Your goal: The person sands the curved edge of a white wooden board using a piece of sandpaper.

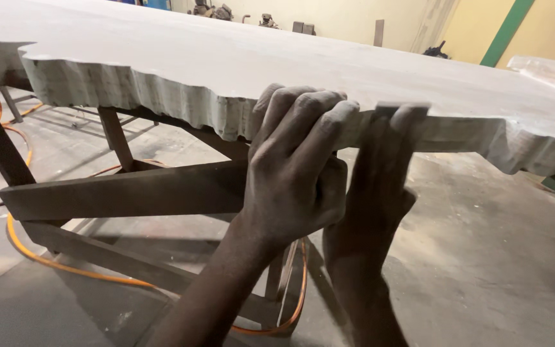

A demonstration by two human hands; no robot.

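A large pale grey slab (239, 58) with a wavy, ridged edge (162, 96) lies flat on a dark wooden trestle (130, 193). Both of my dusty hands are at the near edge of the slab. My left hand (297, 173) has its fingers curled against the edge face, its fingertips at the top rim, and it partly overlaps my right hand. My right hand (380, 186) points upward and presses a small grey pad (403, 109) against the edge. What lies under my left fingers is hidden.
An orange hose (65, 266) loops over the dusty concrete floor (483, 244) under and around the trestle legs. A second pale slab (547, 67) shows at the far right. Tools and machines (213, 9) stand along the yellow back wall.
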